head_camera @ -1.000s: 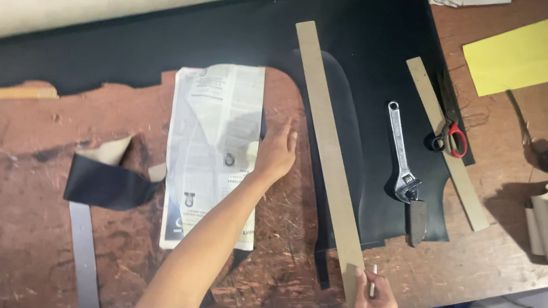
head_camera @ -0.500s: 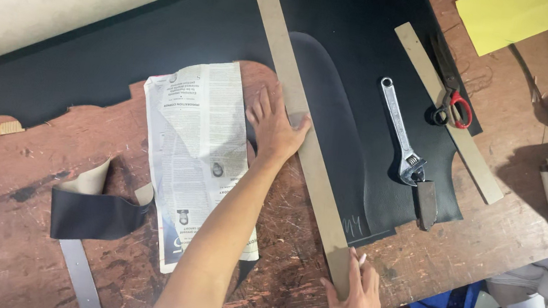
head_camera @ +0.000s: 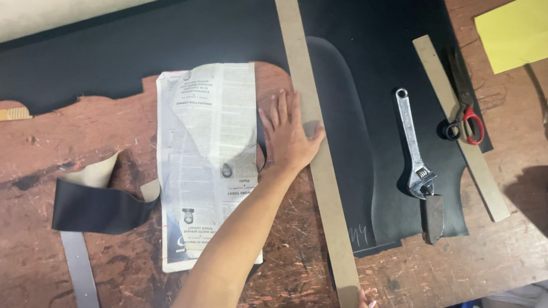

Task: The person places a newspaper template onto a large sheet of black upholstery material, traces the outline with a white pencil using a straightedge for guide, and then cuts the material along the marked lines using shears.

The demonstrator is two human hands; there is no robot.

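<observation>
An adjustable wrench [head_camera: 414,147] lies on the black sheet, at the right side. Just right of it, a short board strip [head_camera: 459,125] lies diagonally, and scissors with red handles [head_camera: 464,107] rest across it. A yellow paper [head_camera: 534,28] is at the far right corner. A newspaper page [head_camera: 208,161] lies left of centre on the worn wooden table [head_camera: 5,228]. A dark folded scrap [head_camera: 100,207] lies near the left edge, and a metal ruler [head_camera: 80,275] below it.
</observation>
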